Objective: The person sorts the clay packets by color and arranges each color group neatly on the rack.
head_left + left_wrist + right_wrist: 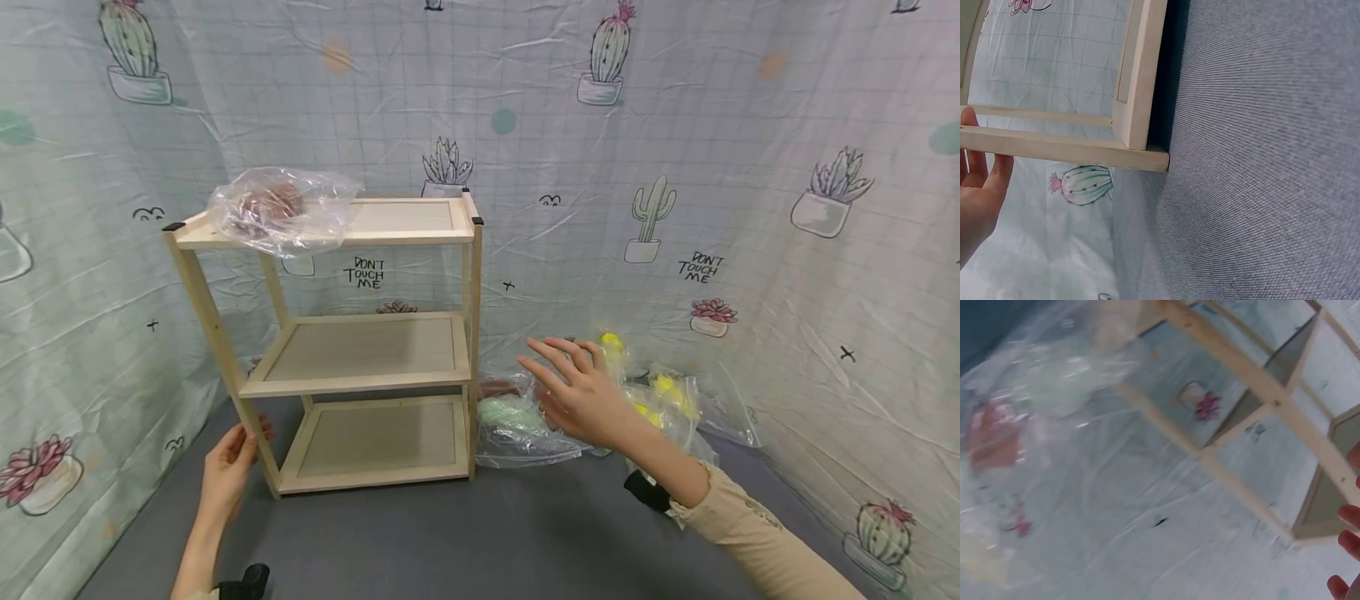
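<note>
A three-tier wooden shelf rack (pixel 356 386) stands upright on the grey surface, its shelves pale-framed. My left hand (pixel 227 463) holds the rack's front left leg low down; in the left wrist view, the fingers (pixel 999 178) of that hand are around the leg (pixel 1054 145). To the right of the rack, my right hand (pixel 581 392) hangs in the air with fingers spread, holding nothing. Behind and below it lie clear plastic bags, one with a pale green item (pixel 512 414). On the top shelf rests a clear bag with a reddish-brown item (pixel 272 202).
More clear bags with yellow items (pixel 667 389) lie at the back right, partly hidden by my right forearm. A cactus-print curtain (pixel 555 150) surrounds the back and sides. The grey cloth-covered surface (pixel 420 542) extends in front of the rack.
</note>
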{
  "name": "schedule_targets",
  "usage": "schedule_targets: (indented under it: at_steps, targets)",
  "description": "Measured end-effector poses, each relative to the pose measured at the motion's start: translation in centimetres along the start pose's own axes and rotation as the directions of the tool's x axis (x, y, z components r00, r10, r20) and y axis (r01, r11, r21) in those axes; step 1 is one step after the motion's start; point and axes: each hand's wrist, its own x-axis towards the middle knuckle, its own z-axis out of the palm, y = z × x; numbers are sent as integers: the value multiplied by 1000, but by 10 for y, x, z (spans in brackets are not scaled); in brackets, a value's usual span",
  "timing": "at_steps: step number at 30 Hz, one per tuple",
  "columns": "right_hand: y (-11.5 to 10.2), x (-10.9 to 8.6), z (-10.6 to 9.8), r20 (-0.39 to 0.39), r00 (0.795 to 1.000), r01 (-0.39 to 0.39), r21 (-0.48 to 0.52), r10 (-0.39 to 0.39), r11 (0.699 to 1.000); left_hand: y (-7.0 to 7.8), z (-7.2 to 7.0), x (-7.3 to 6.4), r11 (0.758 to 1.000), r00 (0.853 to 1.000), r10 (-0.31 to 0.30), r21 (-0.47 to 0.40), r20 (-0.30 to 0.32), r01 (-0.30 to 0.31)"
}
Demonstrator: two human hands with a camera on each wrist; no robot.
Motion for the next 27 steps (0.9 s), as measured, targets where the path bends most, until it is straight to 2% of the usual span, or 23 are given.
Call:
schedule_targets:
  at_steps: [2,3,6,10,13,16,22,27]
  targets:
    - [4,-15,-2,-1,1000,-18,-7,18,1000,17,8,-1,999,1000,-21,35,-16,21]
    - [6,-22,-3,2,1000,-26,-13,26,1000,22,11,-2,999,999,-23,26,-29,23]
    - [13,-44,-5,7,999,-50,-16,50,999,30,17,-3,997,997,-52,50,-61,55]
    - [22,-72,-8,29,996,-78,-28,79,997,29,20,-4,993,991,-76,79,-113,85]
    - [29,-93,-11,73,992,-102,-54,106,993,28,20,-5,993,988,-74,79,-133,85]
    - [36,-114,-12,118,984,-123,-85,132,989,25,19,-5,994,988,-64,80,-140,75]
    - [49,-159,-9,160,969,-171,-124,190,977,26,19,-4,997,990,-50,58,-133,59]
    - [53,-188,-9,211,941,-238,-141,264,961,27,20,-4,997,992,-38,69,-123,47]
